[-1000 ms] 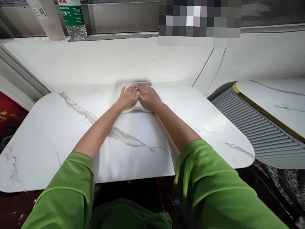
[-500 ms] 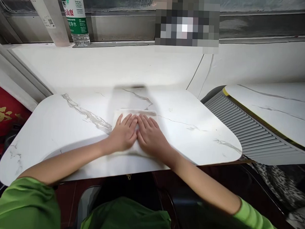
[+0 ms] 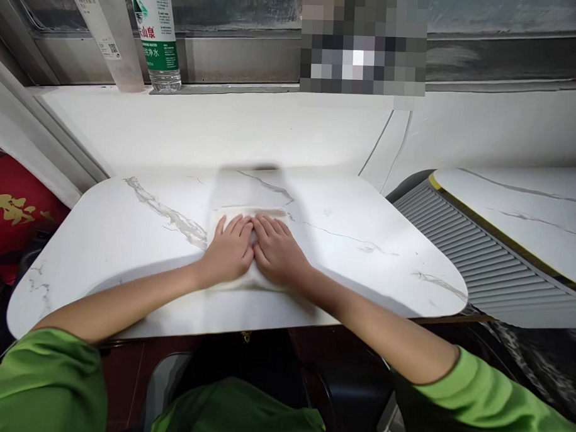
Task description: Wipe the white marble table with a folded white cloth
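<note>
A folded white cloth (image 3: 248, 279) lies flat near the front middle of the white marble-patterned table (image 3: 354, 212). My left hand (image 3: 227, 248) rests palm down on the cloth's left part, fingers stretched forward. Beside it my right hand (image 3: 277, 250) lies palm down on the right part, its fingers also out flat. The two hands touch at the thumbs and index fingers. Most of the cloth is hidden under them; its back edge shows past the fingertips.
On the ledge behind the table stand a green-labelled water bottle (image 3: 159, 41) and a tall translucent container (image 3: 109, 39). A second marble-patterned table (image 3: 529, 205) with a ribbed grey side is at the right. A red cloth item (image 3: 24, 207) is at the far left.
Both hands and the cloth have shifted slightly left on the table, while the whole view has moved so that the background sits a little further right and lower.
</note>
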Demonstrator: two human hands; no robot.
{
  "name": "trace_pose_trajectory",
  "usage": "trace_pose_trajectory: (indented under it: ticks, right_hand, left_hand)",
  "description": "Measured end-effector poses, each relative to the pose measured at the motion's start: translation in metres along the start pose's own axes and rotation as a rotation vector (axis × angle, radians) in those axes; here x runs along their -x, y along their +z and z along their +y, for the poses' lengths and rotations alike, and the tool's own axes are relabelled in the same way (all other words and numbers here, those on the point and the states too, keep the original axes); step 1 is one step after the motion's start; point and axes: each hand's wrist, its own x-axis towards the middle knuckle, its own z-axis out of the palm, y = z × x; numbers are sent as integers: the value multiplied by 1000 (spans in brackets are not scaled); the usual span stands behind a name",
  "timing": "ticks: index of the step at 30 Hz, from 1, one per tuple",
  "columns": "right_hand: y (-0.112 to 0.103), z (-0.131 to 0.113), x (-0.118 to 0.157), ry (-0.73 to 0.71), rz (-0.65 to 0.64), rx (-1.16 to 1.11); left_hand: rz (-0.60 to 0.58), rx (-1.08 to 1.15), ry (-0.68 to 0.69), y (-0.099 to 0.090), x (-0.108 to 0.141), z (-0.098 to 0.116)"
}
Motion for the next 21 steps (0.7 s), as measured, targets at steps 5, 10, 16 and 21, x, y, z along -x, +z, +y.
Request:
trace_pose_trajectory:
  ticks: [5, 10, 16, 21]
  right_hand:
    - [15, 31, -73, 36, -23, -61]
    - [30, 53, -125, 120, -17, -102]
    - [36, 56, -133, 156, -5, -65]
    - [31, 51, -120, 157, -35, -26]
  left_hand:
    - [22, 9, -99, -2, -60, -41]
    - [63, 45, -98, -1, -113, -80]
    - [38, 19, -78, 0, -127, -92]
    - [21, 1, -83, 0, -114, -82]
